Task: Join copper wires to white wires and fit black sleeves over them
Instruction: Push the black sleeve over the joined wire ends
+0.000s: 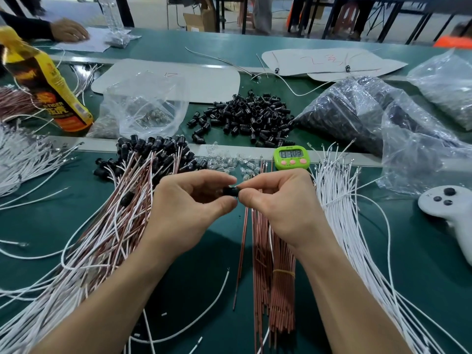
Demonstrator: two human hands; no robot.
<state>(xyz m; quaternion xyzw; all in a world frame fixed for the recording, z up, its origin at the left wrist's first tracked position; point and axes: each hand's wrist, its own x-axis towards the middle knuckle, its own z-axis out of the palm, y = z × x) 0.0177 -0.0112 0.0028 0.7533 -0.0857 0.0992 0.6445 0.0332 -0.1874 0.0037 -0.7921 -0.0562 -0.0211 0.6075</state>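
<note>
Left hand (189, 208) and right hand (278, 203) pinched one short cylindrical black sleeve (229, 191), copper wires (278, 302) bundled at six o'clock.

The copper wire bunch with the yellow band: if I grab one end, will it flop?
Probably not much: the copper wire bunch lies in straight, rod-like lines, so it looks fairly stiff. The yellow band should keep most of it together, though the loose strands beside it would likely stay behind.
</note>
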